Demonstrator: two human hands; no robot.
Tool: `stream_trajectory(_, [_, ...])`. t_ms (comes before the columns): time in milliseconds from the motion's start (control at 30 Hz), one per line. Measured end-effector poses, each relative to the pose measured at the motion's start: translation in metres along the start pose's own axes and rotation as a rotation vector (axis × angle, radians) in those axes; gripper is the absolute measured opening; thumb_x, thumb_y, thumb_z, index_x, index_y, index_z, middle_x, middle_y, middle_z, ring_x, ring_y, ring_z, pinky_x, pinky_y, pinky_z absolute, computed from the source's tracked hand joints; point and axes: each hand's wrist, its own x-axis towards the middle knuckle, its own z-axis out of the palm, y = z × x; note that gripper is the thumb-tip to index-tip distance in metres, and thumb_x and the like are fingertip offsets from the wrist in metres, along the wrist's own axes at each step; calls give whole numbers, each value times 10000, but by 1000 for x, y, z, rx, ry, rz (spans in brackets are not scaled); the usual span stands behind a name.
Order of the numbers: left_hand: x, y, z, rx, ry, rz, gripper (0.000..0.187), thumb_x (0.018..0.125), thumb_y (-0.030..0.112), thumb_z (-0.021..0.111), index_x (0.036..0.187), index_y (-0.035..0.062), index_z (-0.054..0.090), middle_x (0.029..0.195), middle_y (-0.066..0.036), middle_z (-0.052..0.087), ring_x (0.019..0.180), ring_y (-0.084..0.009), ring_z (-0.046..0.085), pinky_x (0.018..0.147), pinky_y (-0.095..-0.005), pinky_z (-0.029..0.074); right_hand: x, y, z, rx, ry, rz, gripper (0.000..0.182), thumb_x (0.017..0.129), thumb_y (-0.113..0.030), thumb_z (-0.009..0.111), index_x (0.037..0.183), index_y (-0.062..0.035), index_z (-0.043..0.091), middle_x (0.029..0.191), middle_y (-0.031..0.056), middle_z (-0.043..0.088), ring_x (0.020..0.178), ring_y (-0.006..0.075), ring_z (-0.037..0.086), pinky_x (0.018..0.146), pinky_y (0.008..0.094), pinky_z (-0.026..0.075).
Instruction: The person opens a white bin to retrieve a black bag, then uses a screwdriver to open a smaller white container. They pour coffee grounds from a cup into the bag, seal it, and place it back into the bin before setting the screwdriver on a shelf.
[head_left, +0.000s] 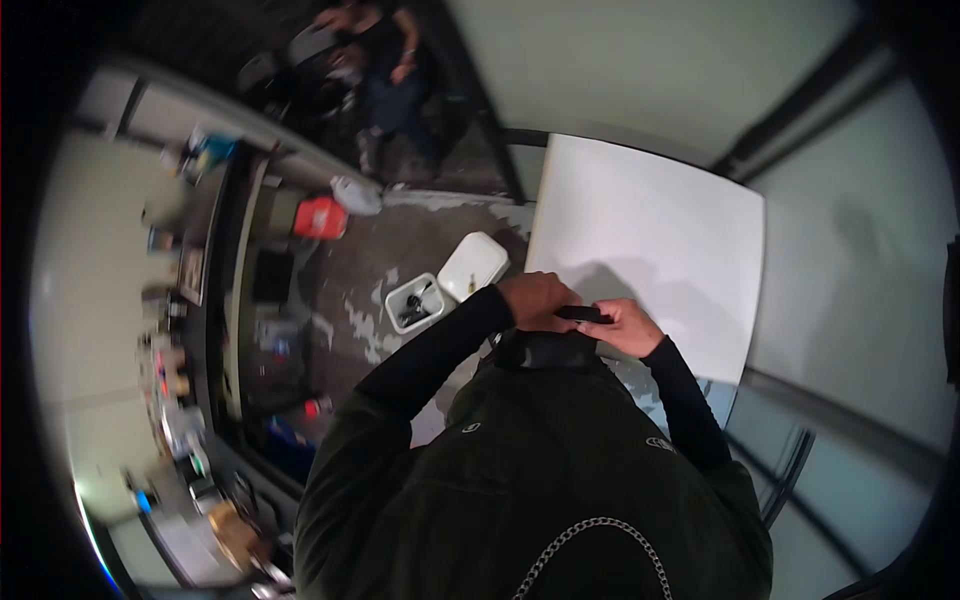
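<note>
My two hands meet in front of my waist, close to the near edge of the white table. My right hand (632, 328) pinches a small black object (584, 314), its thumb and fingers closed on the object's right side. My left hand (538, 299) is closed, knuckles up, with its fingertips against the left end of the same object. What the left fingers grip is hidden under the hand. Just below both hands sits a black padded pouch (545, 350) at my waist.
The white table (650, 220) stands ahead, beside a pale wall. On the floor to the left are a white bin (415, 303) with dark items inside and a white lid (474, 265). A red container (320, 217) stands farther off. Another person (390, 75) is beyond the doorway.
</note>
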Motion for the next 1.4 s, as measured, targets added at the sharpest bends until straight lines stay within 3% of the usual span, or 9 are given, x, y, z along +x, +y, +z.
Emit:
stream_trajectory(100, [-12, -9, 16, -67, 95, 41, 262, 858, 317, 636, 923, 64, 656, 781, -187, 658, 806, -391, 656, 734, -483, 506, 16, 4, -5, -57, -131, 23, 170, 915, -131, 706, 879, 29, 664, 698, -12, 609, 674, 38, 481, 605, 255, 432])
stream_trajectory(367, [-90, -38, 30, -69, 230, -231, 302, 893, 330, 634, 1018, 59, 678, 893, -175, 679, 917, -357, 651, 828, -451, 504, 38, -12, -8, -73, -308, 144, 154, 947, -111, 669, 938, 41, 648, 776, -47, 588, 714, 34, 494, 634, 240, 446])
stream_trajectory(600, [-121, -77, 39, -164, 456, -106, 279, 893, 311, 630, 1021, 72, 698, 877, -165, 682, 888, -355, 649, 824, -424, 509, 63, -31, 18, -42, -275, 166, 132, 962, -86, 645, 1014, 33, 667, 883, -50, 644, 816, 19, 550, 720, 216, 471])
stream_trajectory(767, [-157, -104, 5, -241, 259, -127, 229, 889, 269, 630, 994, 73, 684, 851, -151, 672, 856, -343, 647, 784, -420, 502, 85, -41, 37, -53, -260, 199, 158, 969, -86, 636, 1077, 25, 668, 912, -47, 655, 835, 20, 556, 754, 217, 476])
stream_trajectory(933, [-178, -148, 9, -157, 491, 166, 154, 881, 185, 645, 963, 57, 667, 803, -150, 652, 842, -343, 638, 749, -420, 499, 109, -63, 77, 14, -236, 224, 149, 973, -84, 630, 1071, 24, 662, 923, -38, 657, 847, 33, 564, 770, 231, 480])
stream_trajectory(1033, [-201, -173, 13, -291, 350, 47, 181, 895, 178, 654, 1005, 36, 673, 831, -113, 682, 832, -266, 665, 754, -380, 514, 121, -70, 100, -47, -202, 275, 132, 970, -90, 635, 1036, 23, 657, 915, -32, 656, 850, 40, 566, 770, 238, 481])
stream_trajectory(1133, [-215, -194, 17, -691, 257, 55, 230, 919, 151, 660, 1087, -4, 684, 862, -63, 715, 791, -79, 627, 727, -278, 518, 133, -61, 105, -192, -223, 301, 152, 963, -114, 650, 1018, 28, 649, 902, -16, 659, 854, 46, 568, 776, 242, 481])
stream_trajectory(1267, [-236, -196, 13, -641, 169, -55, 226, 931, 183, 661, 1077, 12, 686, 854, -60, 702, 800, -68, 624, 701, -275, 517, 142, -75, 128, -120, -228, 236, 179, 970, -128, 647, 1047, 33, 658, 899, -19, 654, 845, 43, 560, 767, 230, 478])
stream_trajectory(1400, [-251, -186, 53, -921, 387, -147, 286, 964, 248, 658, 1169, 48, 648, 1041, -32, 678, 1001, -73, 590, 875, -282, 495, 141, -58, 132, -109, -197, 221, 206, 992, -144, 621, 1086, 34, 661, 928, -29, 655, 854, 40, 560, 773, 231, 481])
